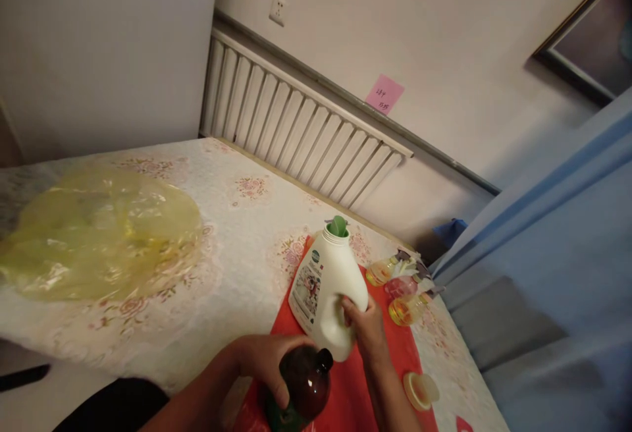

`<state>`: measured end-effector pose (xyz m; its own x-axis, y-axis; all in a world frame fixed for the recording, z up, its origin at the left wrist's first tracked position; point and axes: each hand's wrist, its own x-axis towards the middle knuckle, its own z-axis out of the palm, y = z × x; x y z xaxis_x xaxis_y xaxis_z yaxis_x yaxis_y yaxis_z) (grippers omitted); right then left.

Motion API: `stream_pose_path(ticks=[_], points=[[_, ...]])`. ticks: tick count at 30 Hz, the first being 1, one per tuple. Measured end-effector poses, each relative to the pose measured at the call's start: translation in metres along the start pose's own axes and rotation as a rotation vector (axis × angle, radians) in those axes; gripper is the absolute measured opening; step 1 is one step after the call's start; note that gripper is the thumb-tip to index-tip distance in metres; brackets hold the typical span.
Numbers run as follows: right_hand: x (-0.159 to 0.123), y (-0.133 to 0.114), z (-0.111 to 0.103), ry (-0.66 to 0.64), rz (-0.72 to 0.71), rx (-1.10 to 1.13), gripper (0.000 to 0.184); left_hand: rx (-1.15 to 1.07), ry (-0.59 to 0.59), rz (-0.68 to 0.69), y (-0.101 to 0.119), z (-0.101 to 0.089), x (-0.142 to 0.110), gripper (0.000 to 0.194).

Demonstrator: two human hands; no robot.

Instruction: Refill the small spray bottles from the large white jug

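My right hand (366,326) is wrapped round the handle of a large white detergent jug (333,290), which has a printed label and an uncapped mouth with a green spout insert (338,226). Closer to me, my left hand (269,361) grips a dark brown bottle (307,382) with a narrow black top. The bottle stands just in front of the jug, over a red cloth (348,396). To the right of my right forearm lies a pale, translucent cap (421,390).
Several small bottles with yellow or pink liquid, including a yellow one (402,312), stand at the cloth's right edge. A crumpled yellow plastic bag (103,234) spreads over the flowered tablecloth (237,234). A radiator (296,122) runs behind the table; a blue curtain (557,274) hangs right.
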<state>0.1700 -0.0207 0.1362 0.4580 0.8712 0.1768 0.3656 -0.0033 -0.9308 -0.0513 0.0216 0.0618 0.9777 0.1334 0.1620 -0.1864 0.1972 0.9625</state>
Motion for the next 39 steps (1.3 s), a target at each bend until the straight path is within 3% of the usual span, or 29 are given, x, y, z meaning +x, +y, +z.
stream_pose_path(ticks=[8, 12, 20, 26, 31, 34, 39], points=[[0.012, -0.025, 0.01, -0.026, -0.055, -0.048, 0.027, -0.017, -0.003, -0.002, 0.001, 0.002, 0.001, 0.095], [0.018, -0.043, 0.001, 0.005, -0.097, -0.072, 0.026, -0.062, 0.0, 0.008, -0.002, 0.003, 0.003, 0.095], [0.02, -0.088, -0.067, 0.068, -0.177, -0.182, 0.022, -0.193, 0.08, 0.132, -0.009, 0.004, 0.011, 0.093], [-0.002, -0.121, -0.119, 0.06, -0.141, -0.387, 0.024, -0.108, 0.312, 0.186, -0.019, 0.005, 0.018, 0.09], [-0.024, -0.126, -0.158, -0.02, -0.063, -0.603, 0.031, 0.031, 0.44, 0.213, -0.022, 0.005, 0.022, 0.091], [-0.037, -0.125, -0.172, -0.073, 0.005, -0.684, 0.033, 0.153, 0.524, 0.179, -0.023, 0.007, 0.024, 0.091], [-0.053, -0.127, -0.178, -0.149, 0.095, -0.804, 0.036, 0.246, 0.553, 0.142, -0.024, 0.012, 0.027, 0.092]])
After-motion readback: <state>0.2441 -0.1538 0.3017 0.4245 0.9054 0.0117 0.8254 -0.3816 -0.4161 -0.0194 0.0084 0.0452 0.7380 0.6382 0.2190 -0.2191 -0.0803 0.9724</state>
